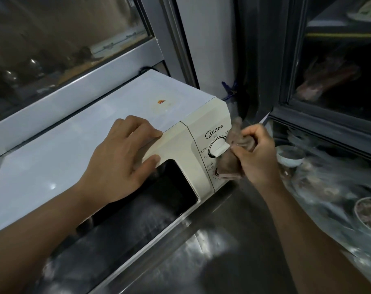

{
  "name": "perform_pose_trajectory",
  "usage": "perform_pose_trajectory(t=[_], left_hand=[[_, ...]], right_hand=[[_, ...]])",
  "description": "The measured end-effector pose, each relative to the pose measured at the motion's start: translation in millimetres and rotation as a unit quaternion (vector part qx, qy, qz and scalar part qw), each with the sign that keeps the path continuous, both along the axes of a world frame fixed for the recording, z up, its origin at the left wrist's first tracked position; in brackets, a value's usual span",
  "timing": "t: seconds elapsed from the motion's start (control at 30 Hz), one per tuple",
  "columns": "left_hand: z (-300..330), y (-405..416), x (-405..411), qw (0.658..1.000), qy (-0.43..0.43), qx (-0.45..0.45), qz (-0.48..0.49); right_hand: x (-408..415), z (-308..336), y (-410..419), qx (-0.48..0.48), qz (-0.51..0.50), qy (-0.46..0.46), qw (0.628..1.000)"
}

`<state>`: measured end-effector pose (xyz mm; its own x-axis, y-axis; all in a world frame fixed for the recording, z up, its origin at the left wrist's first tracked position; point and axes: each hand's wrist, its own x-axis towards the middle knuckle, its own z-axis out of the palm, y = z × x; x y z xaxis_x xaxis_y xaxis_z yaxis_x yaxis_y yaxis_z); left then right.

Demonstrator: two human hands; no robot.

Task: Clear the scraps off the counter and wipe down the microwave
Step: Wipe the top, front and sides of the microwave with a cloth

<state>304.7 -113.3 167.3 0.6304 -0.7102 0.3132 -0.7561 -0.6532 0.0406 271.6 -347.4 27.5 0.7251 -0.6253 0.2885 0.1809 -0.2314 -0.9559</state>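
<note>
The right hand (pixel 257 153) is curled into a loose fist around a bunched brown cloth (pixel 235 153), fingers and thumb clamped on it; the cloth bulges out of the fist toward the left and is pressed against the control panel of a cream-white microwave (pixel 176 143), touching the right edge of the upper round dial (pixel 218 147) and covering most of the lower dial beneath it; a blurred tuft of cloth sticks up above the knuckles.

The left hand (pixel 125 158) lies flat and spread on the microwave's front top corner, holding nothing; its fingers (pixel 146 129) reach over the top edge onto the pale top panel, while the thumb (pixel 150 163) rests on the door frame just above the dark window (pixel 154 204); both forearms enter from the bottom of the view.

The microwave sits at an angle on a shiny metal counter (pixel 218 247), its control panel toward the right; the brand name Midea is printed above the upper dial; a small orange-and-red sticker (pixel 161 101) sits on the top panel, well apart from the left hand.

Behind the microwave runs a grey-framed window (pixel 74 66) with dark glass; a blue clip (pixel 229 90) hangs just behind the microwave's rear right corner; to the right stands a dark glass-fronted cabinet (pixel 320 122), and through its glass a small white bowl (pixel 290 155) and other dishes of food show dimly.
</note>
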Motion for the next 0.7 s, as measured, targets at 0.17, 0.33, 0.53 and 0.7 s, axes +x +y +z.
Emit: perform_pose_trajectory(t=[0.17,0.33,0.53,0.7], left_hand=[[0.1,-1.6,-0.7,1.000,0.001,-0.004,-0.001],[0.9,-2.5,-1.8,1.000,0.000,-0.006,-0.001],[0.7,-1.3,-2.7,1.000,0.007,-0.009,0.002],[-0.1,0.1,-2.1,1.000,0.015,-0.017,-0.002]], right_hand=[[-4.0,-16.9,33.4,0.009,-0.087,0.018,0.996],[-20.1,-18.0,73.9,-0.073,-0.109,-0.031,0.991],[-22.2,-16.8,59.6,-0.148,-0.093,-0.005,0.985],[-7.9,-18.5,30.1,-0.023,-0.062,0.061,0.996]])
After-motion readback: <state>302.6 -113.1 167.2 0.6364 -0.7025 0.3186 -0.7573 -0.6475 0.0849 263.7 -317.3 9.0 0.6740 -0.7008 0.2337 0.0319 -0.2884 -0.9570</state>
